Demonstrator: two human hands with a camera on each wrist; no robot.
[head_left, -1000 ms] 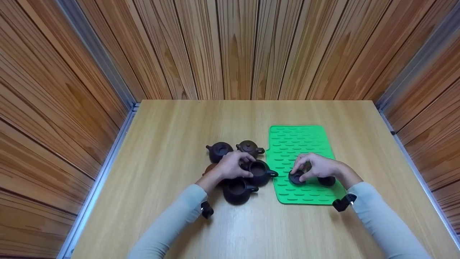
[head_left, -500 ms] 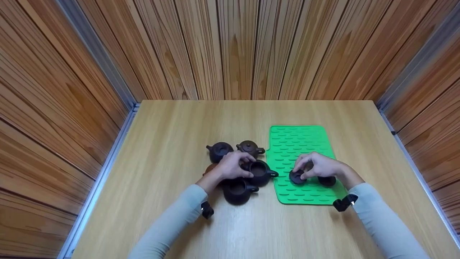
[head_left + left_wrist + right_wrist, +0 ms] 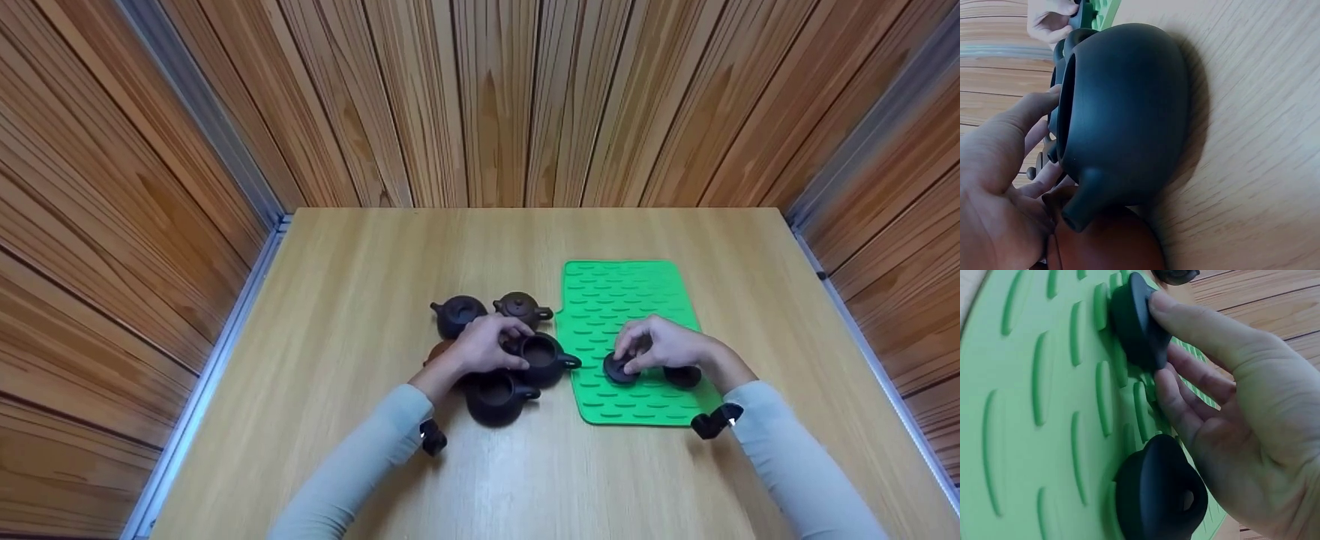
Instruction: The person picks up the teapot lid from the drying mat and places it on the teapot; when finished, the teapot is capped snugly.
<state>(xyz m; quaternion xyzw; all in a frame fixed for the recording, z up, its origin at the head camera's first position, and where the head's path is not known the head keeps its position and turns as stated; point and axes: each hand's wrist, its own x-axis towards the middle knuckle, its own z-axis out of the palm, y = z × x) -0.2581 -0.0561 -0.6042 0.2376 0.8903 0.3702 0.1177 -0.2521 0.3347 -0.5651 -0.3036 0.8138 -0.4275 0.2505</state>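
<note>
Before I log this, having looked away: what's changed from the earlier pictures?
Little: the right hand and the dark lid it pinches seem shifted slightly right on the green mat. Nothing new gripped or released. The left hand at the open teapot nearest the mat stayed put.

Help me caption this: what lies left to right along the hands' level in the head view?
Reddish teapot, left hand, open teapot by the green mat, lid the right hand pinches, second lid.
</note>
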